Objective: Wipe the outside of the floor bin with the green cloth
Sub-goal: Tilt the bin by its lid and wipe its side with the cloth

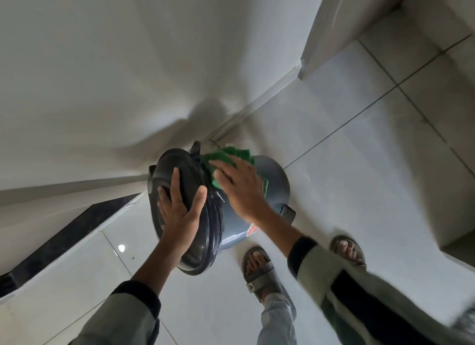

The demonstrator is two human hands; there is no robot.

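A grey round floor bin (275, 182) with a dark lid (205, 226) stands on the tiled floor in a wall corner. My left hand (180, 208) rests flat on the lid, fingers spread, thumb over the lid's rim. My right hand (241, 187) presses the green cloth (239, 154) flat against the upper side of the bin's body, just beside the lid. Much of the cloth is hidden under my palm. A foot pedal (288, 212) sticks out low on the bin's right side.
White walls meet behind the bin. A dark strip (64, 236) runs along the floor at the left. My two sandalled feet (259, 270) stand just right of the bin. A white ledge (457, 247) juts in at the right edge.
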